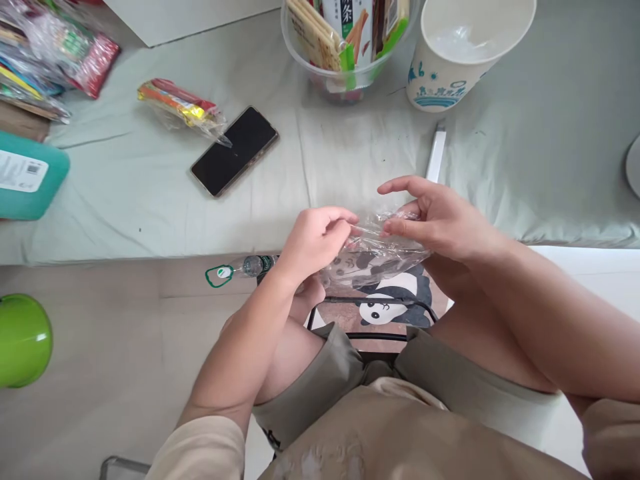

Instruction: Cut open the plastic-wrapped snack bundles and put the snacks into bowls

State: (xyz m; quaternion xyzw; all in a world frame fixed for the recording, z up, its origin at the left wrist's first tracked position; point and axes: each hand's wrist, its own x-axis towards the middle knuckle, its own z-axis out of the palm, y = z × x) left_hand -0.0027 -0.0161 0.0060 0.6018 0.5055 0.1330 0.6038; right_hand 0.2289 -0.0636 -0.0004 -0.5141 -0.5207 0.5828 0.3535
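A crinkled clear plastic bag is stretched between my two hands, above my lap and just in front of the bed-like surface. My left hand pinches its left side with thumb and fingers. On the other side my right hand grips the upper right edge between thumb and curled fingers, with the index finger extended. The bag is see-through, and I cannot make out anything inside it. Just beyond my right hand lies a slim white box cutter with a dark metal tip.
On the cloth-covered surface are a phone, an orange-red snack pack, a clear tub of snacks, and a paper bucket with plastic inside. Packaged goods and a teal container stand left. A green bin is on the floor.
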